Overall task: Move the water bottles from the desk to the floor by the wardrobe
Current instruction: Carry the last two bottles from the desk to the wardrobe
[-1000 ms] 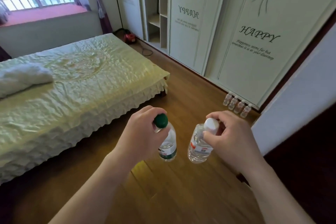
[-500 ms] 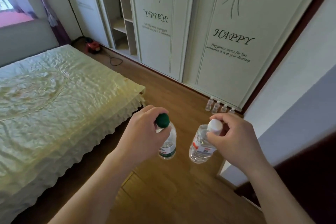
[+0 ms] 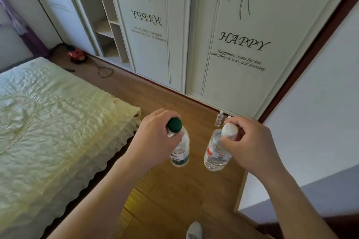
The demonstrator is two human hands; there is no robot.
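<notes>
My left hand [image 3: 151, 139] grips a clear water bottle with a green cap [image 3: 179, 151] by its neck, hanging upright over the wooden floor. My right hand [image 3: 250, 145] holds a second clear bottle with a white cap [image 3: 215, 153] the same way, tilted slightly. Ahead stands the white wardrobe [image 3: 233, 44] with "HAPPY" printed on its doors. At its foot, small water bottles on the floor [image 3: 219, 118] stand in a row, mostly hidden behind my right hand.
A bed with a pale yellow cover [image 3: 48, 122] fills the left. A white wall corner [image 3: 310, 122] juts in on the right. A red toy [image 3: 76, 55] and a cable [image 3: 104, 71] lie by the open wardrobe shelves [image 3: 108, 25]. My shoe [image 3: 194, 230] shows below.
I have walked closer to the wardrobe and turned right; the wardrobe and the floor bottles loom nearer, and the window has left the view. Both hands keep their bottles.
</notes>
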